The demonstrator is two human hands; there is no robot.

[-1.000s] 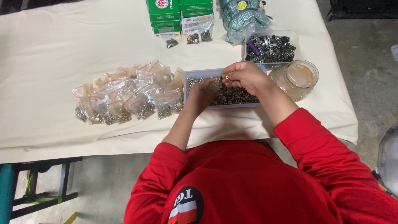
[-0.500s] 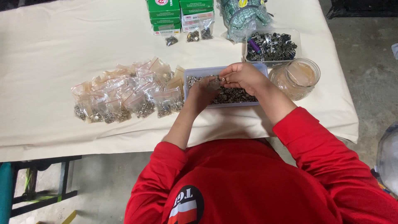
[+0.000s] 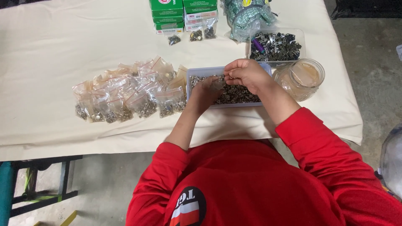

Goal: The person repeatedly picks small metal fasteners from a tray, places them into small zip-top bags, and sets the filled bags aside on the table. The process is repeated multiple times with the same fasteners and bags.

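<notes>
Tray of metal parts: a shallow pale rectangular tray lay on the table near its front edge, filled with small dark and silvery metal pieces; both hands worked over it.
Head view, left hand: it rested low over the left half of the tray, fingers curled downward among the pieces. Whether it had hold of anything could not be told, since the fingertips were hidden.
Head view, right hand: it was raised just above the tray's upper right part, fingers bent and drawn together in a pinch. Something small seemed to sit between the fingertips, but it was too small to make out.
Head view, filled bags: a heap of small clear plastic bags, each with metal pieces at the bottom, lay just left of the tray, the nearest ones touching it.
Head view, clear container: a clear plastic tub of dark metal parts, with one purple piece, stood just behind the tray to the right.
Head view, glass jar: a round clear jar stood beside the tray's right end.
Head view, green boxes: stacked at the far table edge, with three tiny bags before them.
Head view, table cover: a cream cloth covered the table.
Head view, wearer: red long sleeves.
</notes>
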